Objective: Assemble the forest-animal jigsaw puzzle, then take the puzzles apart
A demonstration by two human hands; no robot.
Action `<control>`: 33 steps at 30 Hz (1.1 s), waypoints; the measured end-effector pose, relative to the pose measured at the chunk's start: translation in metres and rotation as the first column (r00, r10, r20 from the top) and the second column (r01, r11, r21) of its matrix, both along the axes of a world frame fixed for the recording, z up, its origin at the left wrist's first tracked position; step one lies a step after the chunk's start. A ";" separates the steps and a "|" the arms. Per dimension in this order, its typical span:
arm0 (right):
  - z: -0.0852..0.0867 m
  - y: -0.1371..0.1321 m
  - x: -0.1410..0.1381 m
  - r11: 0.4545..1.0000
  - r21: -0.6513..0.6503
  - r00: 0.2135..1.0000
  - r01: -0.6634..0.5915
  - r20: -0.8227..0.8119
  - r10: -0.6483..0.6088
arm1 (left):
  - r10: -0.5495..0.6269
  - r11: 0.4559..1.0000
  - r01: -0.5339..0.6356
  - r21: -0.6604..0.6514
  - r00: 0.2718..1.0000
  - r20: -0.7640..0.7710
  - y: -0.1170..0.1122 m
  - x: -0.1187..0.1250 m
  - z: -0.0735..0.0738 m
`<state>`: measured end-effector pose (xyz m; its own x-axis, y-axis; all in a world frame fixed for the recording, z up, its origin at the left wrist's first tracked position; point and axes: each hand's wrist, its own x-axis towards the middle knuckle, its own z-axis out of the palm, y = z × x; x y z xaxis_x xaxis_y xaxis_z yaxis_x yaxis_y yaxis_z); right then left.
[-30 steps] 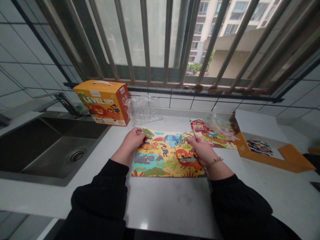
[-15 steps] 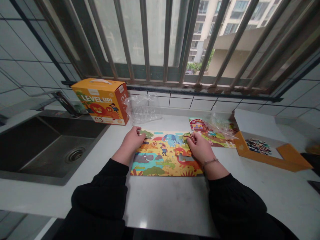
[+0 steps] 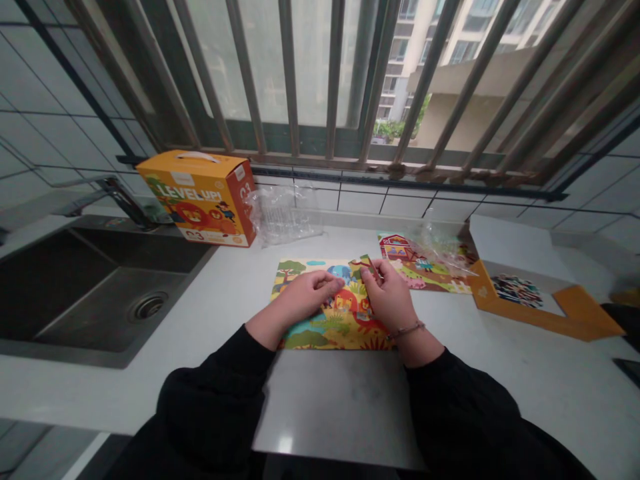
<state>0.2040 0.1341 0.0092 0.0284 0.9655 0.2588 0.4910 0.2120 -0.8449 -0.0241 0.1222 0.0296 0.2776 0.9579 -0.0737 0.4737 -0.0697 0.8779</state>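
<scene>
On the counter in front of me lies a colourful jigsaw puzzle (image 3: 313, 339) with a savanna scene: trees, a blue elephant and orange lions. My right hand (image 3: 393, 293), with a bracelet at the wrist, pinches a puzzle piece (image 3: 362, 263) showing green leaves and a brown branch. That piece sits tilted at the puzzle's upper right. Above the puzzle's middle, my left hand (image 3: 311, 293) is closed, thumb against fingers; whatever lies between them is hidden. Its fingertips are close to the lion picture, and the hand covers the puzzle's left-middle part.
An orange box (image 3: 200, 200) marked "LEVEL UP!" stands at the back left near a sink (image 3: 100, 293). Beside it is clear plastic packaging (image 3: 287, 217). To the right lie a farm-scene puzzle (image 3: 417, 270), crumpled plastic (image 3: 440, 250) and an open orange-and-white box (image 3: 530, 320).
My left hand has moved right from the puzzle's upper left edge to its middle. My right hand has shifted slightly, and its leafy piece is now tilted up. The gap near the lions no longer shows.
</scene>
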 end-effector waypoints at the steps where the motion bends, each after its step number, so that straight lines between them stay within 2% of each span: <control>1: 0.001 -0.002 -0.002 1.000 0.012 0.998 -0.019 0.054 0.018 | -0.065 0.998 0.065 -0.017 0.998 -0.004 -0.003 0.006 -0.002; 3: 0.001 -0.002 -0.003 0.999 0.026 0.992 -0.034 0.121 0.031 | -0.110 0.994 0.110 -0.018 0.993 -0.028 -0.004 0.011 -0.008; 4: 0.001 -0.002 -0.001 0.999 0.032 0.992 -0.027 0.125 0.023 | -0.085 0.996 0.085 -0.005 0.995 -0.046 -0.003 0.010 -0.011; 8: -0.001 0.005 0.011 0.998 0.049 1.000 0.029 0.002 -0.029 | 0.163 0.986 -0.156 0.064 0.980 -0.116 0.008 -0.004 -0.017; 10: -0.003 0.007 0.014 1.000 -0.007 0.994 -0.016 -0.106 0.015 | 0.235 0.970 -0.225 0.087 0.963 -0.129 0.011 -0.010 -0.017; 12: -0.006 0.008 0.014 0.989 -0.088 0.984 -0.122 -0.144 0.108 | 0.256 0.965 -0.245 0.094 0.958 -0.130 0.012 -0.012 -0.016; 13: -0.008 0.008 0.014 0.979 -0.111 0.982 -0.170 -0.106 0.159 | 0.261 0.964 -0.250 0.095 0.956 -0.131 0.012 -0.012 -0.015; 15: -0.011 0.006 0.012 0.970 -0.097 0.970 -0.222 0.082 0.230 | 0.268 0.962 -0.256 0.095 0.954 -0.133 0.011 -0.011 -0.014; 17: -0.013 0.004 0.012 0.970 -0.044 0.927 -0.239 0.286 0.241 | 0.285 0.957 -0.272 0.102 0.948 -0.139 0.010 -0.011 -0.013; 19: -0.013 0.001 0.013 0.968 -0.021 0.885 -0.250 0.401 0.237 | 0.313 0.947 -0.298 0.117 0.939 -0.141 0.010 -0.012 -0.012; 25: -0.005 -0.003 0.013 0.943 -0.122 0.811 -0.310 0.484 0.329 | 0.359 0.929 -0.341 0.141 0.925 -0.123 0.012 -0.014 -0.010; 30: 0.006 -0.006 0.008 0.928 -0.236 0.796 -0.288 0.480 0.369 | 0.315 0.948 -0.310 0.071 0.945 -0.082 0.011 -0.012 -0.011; 33: 0.009 -0.008 0.006 0.917 -0.219 0.792 -0.333 0.463 0.398 | 0.286 0.958 -0.283 0.044 0.957 -0.060 0.012 -0.011 -0.013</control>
<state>0.2100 0.1264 0.0181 -0.4314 0.9018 0.0244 0.7504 0.3737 -0.5452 -0.0355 0.1345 0.0171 -0.0109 0.9988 -0.0480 0.5342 0.0464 0.8441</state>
